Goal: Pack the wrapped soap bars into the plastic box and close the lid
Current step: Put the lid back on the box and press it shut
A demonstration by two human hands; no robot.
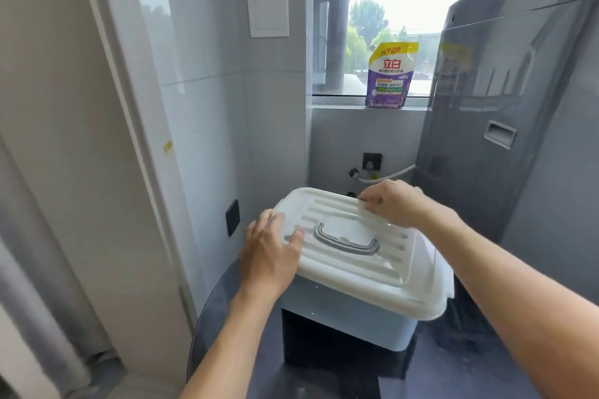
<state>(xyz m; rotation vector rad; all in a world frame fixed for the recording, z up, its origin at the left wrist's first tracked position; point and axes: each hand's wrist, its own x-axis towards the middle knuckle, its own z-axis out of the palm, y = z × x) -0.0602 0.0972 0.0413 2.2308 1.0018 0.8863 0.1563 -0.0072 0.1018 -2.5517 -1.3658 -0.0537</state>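
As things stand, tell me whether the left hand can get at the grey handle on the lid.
Probably yes. The left hand rests on the lid's left edge, its fingers lying just beside the grey handle, which sits exposed in its recess. The right hand grips the far edge, clear of that path.

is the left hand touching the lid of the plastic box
Touching. The head view shows the left hand lying on the near-left edge of the white lid, its fingers spread flat over the ribbed top with no gap.
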